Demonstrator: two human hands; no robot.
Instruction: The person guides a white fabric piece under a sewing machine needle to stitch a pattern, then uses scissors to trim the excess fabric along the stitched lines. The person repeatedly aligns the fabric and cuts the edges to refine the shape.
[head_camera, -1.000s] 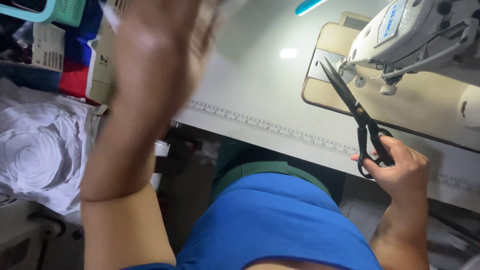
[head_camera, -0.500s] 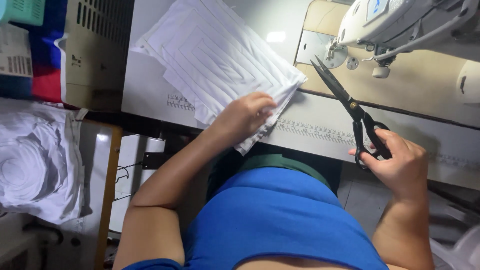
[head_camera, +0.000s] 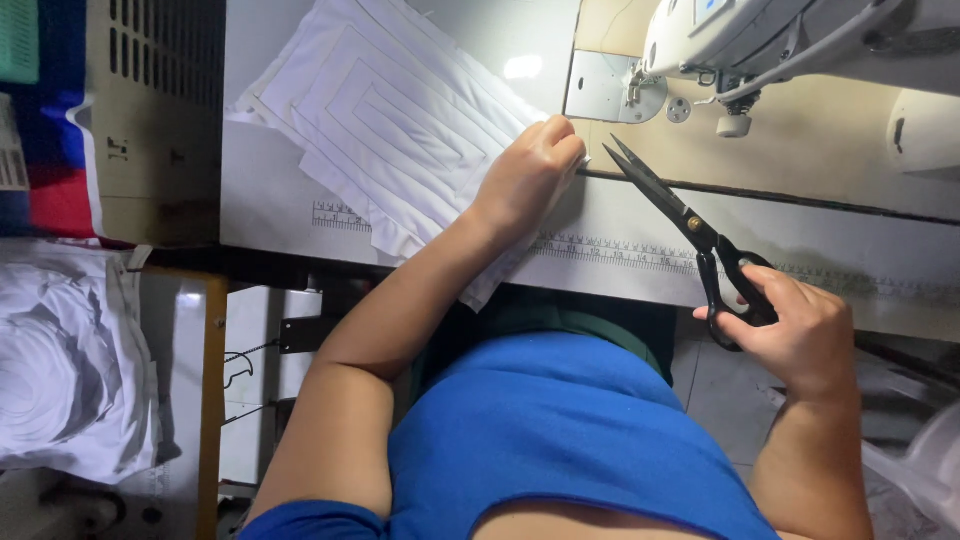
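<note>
A white quilted fabric piece (head_camera: 390, 130), stitched in nested rectangles, lies on the white sewing table (head_camera: 270, 190). My left hand (head_camera: 528, 175) is closed on the fabric's right edge, pressing it to the table. My right hand (head_camera: 795, 335) grips the handles of black scissors (head_camera: 690, 225). Their blades are slightly apart and point up-left, with the tips just right of my left hand's knuckles. One corner of the fabric hangs over the table's front edge.
A white sewing machine (head_camera: 790, 45) stands at the back right on a beige bed. A measuring tape strip (head_camera: 600, 250) runs along the table front. A pile of white fabric (head_camera: 70, 360) lies at the lower left, a beige vented box (head_camera: 150, 110) above it.
My left arm came down from in front of the camera and laid the fabric on the table, then slid with it to the right. The scissors tips have come closer to it.
</note>
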